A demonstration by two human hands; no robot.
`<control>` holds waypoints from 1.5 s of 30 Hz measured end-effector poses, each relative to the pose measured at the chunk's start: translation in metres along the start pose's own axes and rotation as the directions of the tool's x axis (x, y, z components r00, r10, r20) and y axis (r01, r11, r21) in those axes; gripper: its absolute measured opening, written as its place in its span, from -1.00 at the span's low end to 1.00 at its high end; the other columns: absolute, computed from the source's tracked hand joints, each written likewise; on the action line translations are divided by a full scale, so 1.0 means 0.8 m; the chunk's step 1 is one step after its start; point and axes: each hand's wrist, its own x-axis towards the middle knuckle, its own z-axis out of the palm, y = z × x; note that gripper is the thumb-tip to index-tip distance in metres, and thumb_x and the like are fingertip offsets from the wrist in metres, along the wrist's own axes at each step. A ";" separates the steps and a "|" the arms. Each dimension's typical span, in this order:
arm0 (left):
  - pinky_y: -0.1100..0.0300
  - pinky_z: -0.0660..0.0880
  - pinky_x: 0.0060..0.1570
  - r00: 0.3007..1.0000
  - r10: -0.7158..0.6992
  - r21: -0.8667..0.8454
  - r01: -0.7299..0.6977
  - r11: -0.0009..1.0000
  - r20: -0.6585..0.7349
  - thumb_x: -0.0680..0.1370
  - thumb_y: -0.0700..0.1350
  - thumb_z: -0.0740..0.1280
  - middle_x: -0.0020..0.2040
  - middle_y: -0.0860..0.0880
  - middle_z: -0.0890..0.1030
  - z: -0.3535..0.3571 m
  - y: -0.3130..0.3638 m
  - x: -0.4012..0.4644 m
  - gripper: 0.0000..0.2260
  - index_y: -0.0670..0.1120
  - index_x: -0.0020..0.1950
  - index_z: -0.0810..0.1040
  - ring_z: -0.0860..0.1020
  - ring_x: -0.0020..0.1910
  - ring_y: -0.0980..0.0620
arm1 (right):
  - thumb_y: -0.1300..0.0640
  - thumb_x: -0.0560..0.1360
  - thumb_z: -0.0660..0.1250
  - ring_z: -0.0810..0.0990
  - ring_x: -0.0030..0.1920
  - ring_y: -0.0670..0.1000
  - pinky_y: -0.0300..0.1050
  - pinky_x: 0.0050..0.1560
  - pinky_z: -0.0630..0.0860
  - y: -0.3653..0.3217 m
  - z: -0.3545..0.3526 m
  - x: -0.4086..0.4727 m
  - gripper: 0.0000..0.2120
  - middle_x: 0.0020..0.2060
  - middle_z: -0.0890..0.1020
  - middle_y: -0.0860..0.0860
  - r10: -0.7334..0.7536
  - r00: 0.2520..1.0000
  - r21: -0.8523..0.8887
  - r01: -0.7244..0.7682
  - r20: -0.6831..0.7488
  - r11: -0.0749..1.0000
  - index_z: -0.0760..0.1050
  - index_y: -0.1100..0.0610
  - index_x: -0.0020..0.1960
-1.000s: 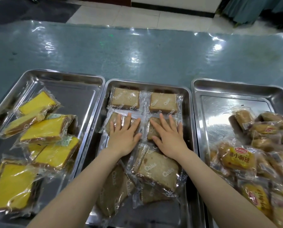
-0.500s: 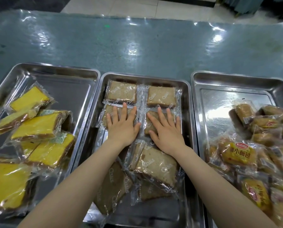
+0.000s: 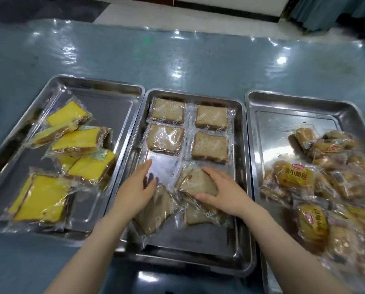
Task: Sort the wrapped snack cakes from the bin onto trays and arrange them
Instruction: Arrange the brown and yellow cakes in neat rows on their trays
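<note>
Hands: right hand point(image 3: 224, 193) grips "Oaks"-printed brown cake point(image 3: 196, 183).

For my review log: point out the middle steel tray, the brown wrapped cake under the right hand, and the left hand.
middle steel tray point(image 3: 190, 249): head view, bare floor near its front.
brown wrapped cake point(image 3: 195, 181): head view, top face.
left hand point(image 3: 134, 190): head view, back of hand.

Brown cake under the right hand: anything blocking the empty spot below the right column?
Nothing visible. The right hand grips the brown cake just short of the bare tray there; the neat cakes lie beyond it.
</note>
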 end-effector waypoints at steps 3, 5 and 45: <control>0.17 0.37 0.15 0.995 -0.061 0.053 0.057 0.997 0.083 0.54 -0.03 0.28 0.47 0.08 0.29 -0.002 -0.004 -0.039 -0.45 0.11 0.50 0.17 0.43 0.30 0.04 | -0.51 0.25 0.23 0.27 0.42 0.03 0.05 0.41 0.26 -0.006 0.012 -0.019 -0.01 0.45 0.29 -0.03 0.043 0.999 0.013 -0.043 -0.001 0.999 0.10 -0.04 0.52; 0.18 0.37 0.17 0.991 -0.082 0.050 0.077 0.996 0.107 0.53 -0.07 0.30 0.47 0.05 0.30 0.000 -0.007 -0.060 -0.44 0.07 0.50 0.20 0.44 0.29 0.00 | -0.51 0.27 0.21 0.29 0.41 0.05 0.09 0.40 0.29 -0.008 0.017 -0.030 -0.03 0.45 0.30 -0.01 0.063 0.998 -0.006 -0.064 -0.021 0.998 0.09 -0.04 0.52; 0.36 0.46 -0.02 0.996 -0.039 -0.483 0.071 0.873 0.074 0.55 -0.02 0.31 -0.03 0.22 0.63 0.003 0.015 -0.088 -0.90 0.16 0.03 0.55 0.57 -0.04 0.29 | -0.19 0.40 0.42 0.27 0.41 0.04 0.08 0.43 0.23 -0.076 0.042 -0.063 -0.19 0.44 0.32 -0.04 -0.045 0.961 0.014 0.051 -0.273 0.999 0.09 -0.12 0.52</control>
